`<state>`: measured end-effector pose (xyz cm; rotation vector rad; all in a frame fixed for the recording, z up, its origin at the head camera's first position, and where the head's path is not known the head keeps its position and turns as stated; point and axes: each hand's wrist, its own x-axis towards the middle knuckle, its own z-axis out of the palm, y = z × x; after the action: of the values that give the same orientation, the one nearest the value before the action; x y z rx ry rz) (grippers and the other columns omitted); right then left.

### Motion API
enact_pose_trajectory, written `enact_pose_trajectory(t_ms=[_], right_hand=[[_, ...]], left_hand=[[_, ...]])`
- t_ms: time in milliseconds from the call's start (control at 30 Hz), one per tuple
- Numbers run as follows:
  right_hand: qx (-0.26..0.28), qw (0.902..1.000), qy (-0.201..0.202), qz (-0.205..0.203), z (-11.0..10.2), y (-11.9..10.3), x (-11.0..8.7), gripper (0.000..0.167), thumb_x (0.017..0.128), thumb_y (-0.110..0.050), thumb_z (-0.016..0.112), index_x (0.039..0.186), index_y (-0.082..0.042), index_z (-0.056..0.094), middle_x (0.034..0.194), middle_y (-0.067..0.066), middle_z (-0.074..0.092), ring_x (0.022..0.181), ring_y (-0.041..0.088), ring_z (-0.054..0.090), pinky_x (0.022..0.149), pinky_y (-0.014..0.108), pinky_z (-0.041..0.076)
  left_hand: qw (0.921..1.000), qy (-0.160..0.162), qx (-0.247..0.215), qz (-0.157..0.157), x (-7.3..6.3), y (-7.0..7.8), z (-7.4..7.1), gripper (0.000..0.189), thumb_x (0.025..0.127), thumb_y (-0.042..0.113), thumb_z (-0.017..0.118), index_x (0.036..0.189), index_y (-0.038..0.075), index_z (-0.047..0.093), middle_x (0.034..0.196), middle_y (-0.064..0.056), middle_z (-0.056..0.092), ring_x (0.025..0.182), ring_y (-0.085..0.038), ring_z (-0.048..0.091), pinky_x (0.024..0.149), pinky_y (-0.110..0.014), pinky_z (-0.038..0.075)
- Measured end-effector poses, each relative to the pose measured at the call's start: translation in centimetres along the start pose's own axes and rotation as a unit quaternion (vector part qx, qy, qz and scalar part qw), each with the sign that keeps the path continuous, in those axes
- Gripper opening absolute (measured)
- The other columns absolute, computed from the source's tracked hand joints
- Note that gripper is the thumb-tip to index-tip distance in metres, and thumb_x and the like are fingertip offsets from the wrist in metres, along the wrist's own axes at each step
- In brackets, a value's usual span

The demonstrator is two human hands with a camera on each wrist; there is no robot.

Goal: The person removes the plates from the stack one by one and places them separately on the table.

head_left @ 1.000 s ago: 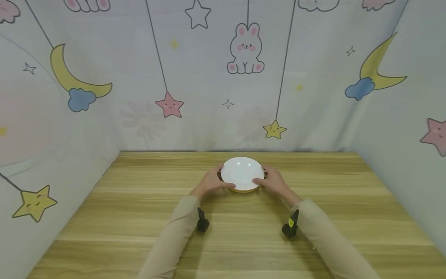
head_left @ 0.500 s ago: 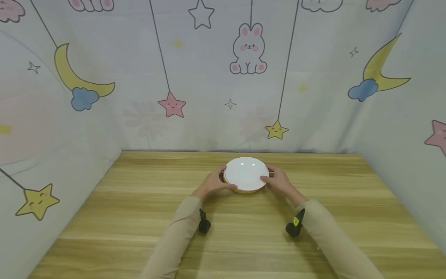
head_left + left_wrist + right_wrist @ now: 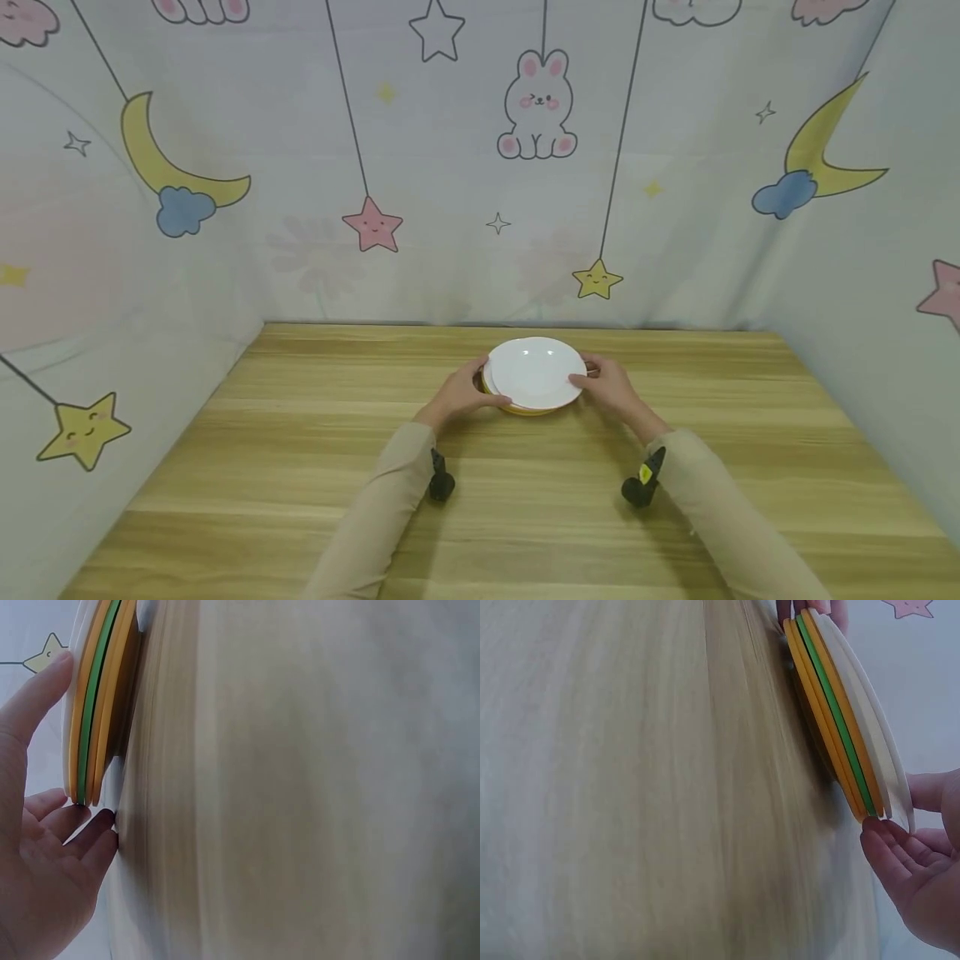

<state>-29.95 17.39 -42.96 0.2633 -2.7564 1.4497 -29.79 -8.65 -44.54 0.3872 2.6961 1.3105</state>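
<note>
A stack of shallow plates lies near the back of the table, a white plate (image 3: 537, 373) on top. Edge on, the right wrist view shows another white plate (image 3: 869, 727) under it, then orange and green plates (image 3: 834, 705). The top plate sits shifted to the right of the others. My left hand (image 3: 454, 393) holds the stack's left side, thumb on the white rim and fingers by the lower edges. With its thumb above and fingers below, my right hand (image 3: 613, 390) pinches the top plate's right rim.
The wooden table (image 3: 525, 517) reaches back to a pale curtain (image 3: 442, 150) printed with stars, moons and a rabbit. Curtain also hangs at the left and right sides. Black wrist cameras sit on both beige sleeves (image 3: 375, 508).
The top white plate has slid right over the stack, moving with my right hand. My left hand stays at the stack's left side. The head view has shifted slightly.
</note>
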Motion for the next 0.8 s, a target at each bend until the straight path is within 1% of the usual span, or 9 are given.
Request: enact_pose_trajectory(t_ms=[100, 200, 233, 333, 433, 467, 667, 800], right_hand=[[0.000, 1.0000, -0.001, 0.003, -0.3, 0.0, 0.1, 0.050, 0.085, -0.007, 0.061, 0.125, 0.016, 0.042, 0.107, 0.029, 0.057, 0.095, 0.036, 0.058, 0.078, 0.034, 0.052], [0.006, 0.9998, -0.004, 0.019, -0.7, -0.2, 0.0, 0.051, 0.085, -0.007, 0.061, 0.127, 0.014, 0.042, 0.109, 0.028, 0.056, 0.095, 0.035, 0.057, 0.073, 0.029, 0.053], [0.014, 0.9996, -0.005, 0.026, -0.7, -0.2, 0.0, 0.052, 0.085, -0.007, 0.061, 0.127, 0.014, 0.041, 0.110, 0.028, 0.055, 0.093, 0.032, 0.058, 0.072, 0.028, 0.053], [0.041, 0.9982, -0.004, 0.043, -0.9, -0.2, -0.1, 0.052, 0.085, -0.006, 0.061, 0.128, 0.014, 0.040, 0.110, 0.028, 0.053, 0.079, 0.020, 0.060, 0.067, 0.028, 0.055], [0.074, 0.9958, -0.003, 0.053, -0.9, 0.0, 0.0, 0.053, 0.085, -0.004, 0.061, 0.129, 0.014, 0.039, 0.110, 0.028, 0.051, 0.066, 0.007, 0.056, 0.065, 0.031, 0.056], [0.082, 0.9951, -0.002, 0.055, -0.9, 0.0, 0.0, 0.052, 0.084, -0.004, 0.060, 0.129, 0.014, 0.039, 0.110, 0.028, 0.051, 0.064, 0.006, 0.055, 0.065, 0.031, 0.057], [0.116, 0.9918, -0.001, 0.054, -1.1, 0.0, -0.3, 0.050, 0.085, -0.002, 0.059, 0.129, 0.013, 0.040, 0.110, 0.027, 0.050, 0.059, 0.006, 0.057, 0.065, 0.034, 0.057], [0.132, 0.9898, 0.001, 0.052, -1.3, -0.2, -0.4, 0.050, 0.086, -0.002, 0.057, 0.130, 0.013, 0.038, 0.109, 0.026, 0.049, 0.058, 0.006, 0.057, 0.064, 0.032, 0.057]], left_hand=[[1.0000, 0.002, -0.003, 0.001, 0.0, 0.0, 0.0, 0.095, 0.068, 0.038, 0.078, 0.140, 0.000, 0.029, 0.143, -0.014, 0.034, 0.132, -0.027, 0.029, 0.110, -0.037, 0.025], [1.0000, 0.003, 0.003, -0.002, -0.1, 0.1, 0.0, 0.094, 0.068, 0.038, 0.078, 0.140, 0.001, 0.030, 0.143, -0.014, 0.034, 0.132, -0.027, 0.029, 0.110, -0.037, 0.025], [1.0000, 0.002, 0.004, -0.002, -0.2, 0.2, 0.0, 0.094, 0.068, 0.038, 0.078, 0.140, 0.001, 0.030, 0.143, -0.014, 0.034, 0.132, -0.027, 0.029, 0.110, -0.037, 0.025], [1.0000, 0.001, 0.005, -0.004, -0.2, 0.2, 0.0, 0.094, 0.068, 0.037, 0.078, 0.141, 0.002, 0.029, 0.143, -0.014, 0.033, 0.132, -0.027, 0.029, 0.110, -0.037, 0.025], [1.0000, -0.001, 0.002, -0.004, -0.2, 0.2, 0.0, 0.094, 0.069, 0.037, 0.078, 0.141, 0.001, 0.029, 0.143, -0.014, 0.033, 0.132, -0.027, 0.028, 0.109, -0.038, 0.025], [1.0000, -0.002, 0.002, -0.003, -0.2, 0.2, 0.0, 0.094, 0.069, 0.037, 0.078, 0.141, 0.001, 0.029, 0.143, -0.014, 0.033, 0.133, -0.027, 0.028, 0.109, -0.038, 0.025], [1.0000, -0.001, 0.003, -0.005, -0.2, 0.2, 0.0, 0.095, 0.068, 0.038, 0.078, 0.141, 0.002, 0.029, 0.144, -0.014, 0.032, 0.133, -0.027, 0.028, 0.110, -0.038, 0.024], [0.9999, -0.003, 0.000, -0.011, -0.2, 0.2, 0.0, 0.095, 0.068, 0.038, 0.079, 0.141, 0.003, 0.029, 0.144, -0.013, 0.032, 0.133, -0.027, 0.027, 0.110, -0.038, 0.025]])
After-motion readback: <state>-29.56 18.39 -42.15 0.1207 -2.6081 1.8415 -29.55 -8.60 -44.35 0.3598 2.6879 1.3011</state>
